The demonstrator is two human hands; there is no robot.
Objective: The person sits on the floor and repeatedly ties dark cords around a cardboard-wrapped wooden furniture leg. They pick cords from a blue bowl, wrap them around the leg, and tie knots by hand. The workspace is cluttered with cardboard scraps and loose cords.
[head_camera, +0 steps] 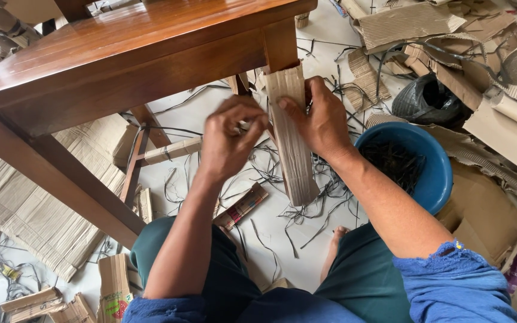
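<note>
A polished wooden table (pixel 109 48) fills the upper left, and its near leg is wrapped in corrugated cardboard (pixel 291 149). My right hand (pixel 321 119) grips the cardboard wrap from the right side, fingers pressed on its upper part. At the wrap's left edge my left hand (pixel 228 140) is closed around something small and pale; I cannot make out what it is. Both forearms reach forward from blue sleeves, over my green-trousered knees.
A blue plastic basin (pixel 435 170) with dark strap pieces stands right of the leg. Black strapping offcuts (pixel 306 209) litter the white floor. Cardboard sheets (pixel 37 209) lie at left, heaps of cardboard (pixel 492 72) and a black bag (pixel 426 98) at upper right.
</note>
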